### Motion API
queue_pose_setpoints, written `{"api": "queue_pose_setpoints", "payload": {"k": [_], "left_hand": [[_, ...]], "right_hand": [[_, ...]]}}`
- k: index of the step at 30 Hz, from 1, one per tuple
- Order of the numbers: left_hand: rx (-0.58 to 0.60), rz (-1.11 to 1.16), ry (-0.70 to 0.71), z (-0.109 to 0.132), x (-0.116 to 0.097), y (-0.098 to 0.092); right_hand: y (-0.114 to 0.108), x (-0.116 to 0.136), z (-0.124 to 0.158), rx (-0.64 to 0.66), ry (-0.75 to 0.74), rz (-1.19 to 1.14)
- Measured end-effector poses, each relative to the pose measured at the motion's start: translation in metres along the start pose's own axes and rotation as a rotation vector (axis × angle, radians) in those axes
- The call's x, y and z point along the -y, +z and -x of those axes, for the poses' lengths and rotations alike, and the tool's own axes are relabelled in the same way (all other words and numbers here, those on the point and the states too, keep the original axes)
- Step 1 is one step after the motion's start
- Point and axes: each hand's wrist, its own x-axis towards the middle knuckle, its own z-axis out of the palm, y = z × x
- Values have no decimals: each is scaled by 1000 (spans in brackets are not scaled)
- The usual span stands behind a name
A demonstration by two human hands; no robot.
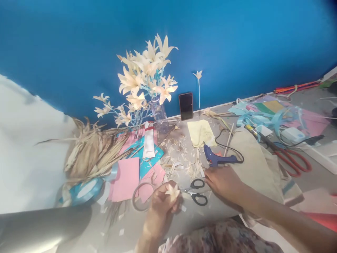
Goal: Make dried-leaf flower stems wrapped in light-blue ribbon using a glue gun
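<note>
My left hand (162, 202) is closed on a small cream-coloured artificial flower (173, 192) with pointed petals, held low over the table near its front edge. Black-handled scissors (198, 192) lie just right of it, their blades pointing toward the hand. My right hand (223, 184) rests back-up on the table, close below a blue glue gun (218, 160). Its fingertips are turned down and mostly hidden, so whether they hold anything does not show. The glue gun's nozzle lies on a pale yellow sheet (201, 133). A tape ring (135, 200) lies beside my left wrist.
Artificial flowers in a clear bottle (159, 116) stand against the blue wall, near a phone (185, 106). Dried husks (86, 151), pink sheets (127, 179) and blue ribbon (88, 191) lie left. Shavings (181, 151) cover the middle. Red-handled scissors (295, 161) lie right.
</note>
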Motion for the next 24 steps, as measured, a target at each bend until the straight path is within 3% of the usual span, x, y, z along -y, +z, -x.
{"api": "queue_pose_setpoints", "payload": {"k": [4,10,16,24], "left_hand": [[68,-97,-17,6,9,0],[85,-133,-40,11,19,3],[83,-113,-62,1,34,0],[86,-117,-42,-5,26,-1]], "right_hand": [[-4,3,-3,19,-45,-76],[-2,-3,-11,-119,-34,-73],[1,4,-17,-64,-90,-103],[-16,-3,-15,-115,-82,-376]]}}
